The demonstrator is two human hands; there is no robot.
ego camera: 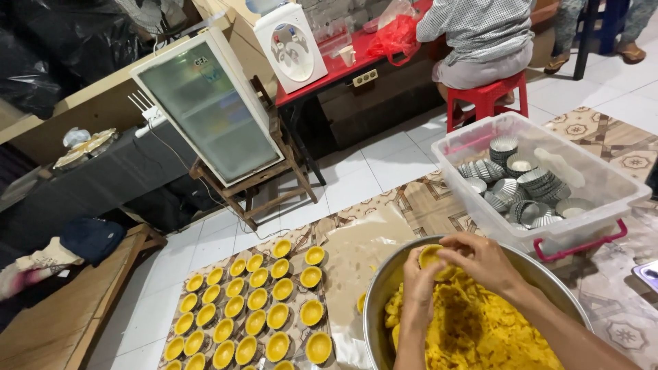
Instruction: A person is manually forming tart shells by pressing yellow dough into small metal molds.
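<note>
Yellow dough cup (432,257) pinched by two hands: left hand (419,288), right hand (483,260).

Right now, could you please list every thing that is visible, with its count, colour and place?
round yellow dough-lined tart moulds: about thirty, yellow, in rows on the floor mat, left of the bowl
large round metal bowl: one, silver, bottom centre, filled with yellow dough
clear plastic tub: one, red handles, right, holding stacked empty fluted metal moulds
white glass-door cabinet: one, tilted on a wooden stand, upper left
white water dispenser: one, on the red table
red plastic stool: one, top, a seated person on it
left hand: over the bowl, fingers on a dough-filled mould
right hand: pressing the same mould
</note>
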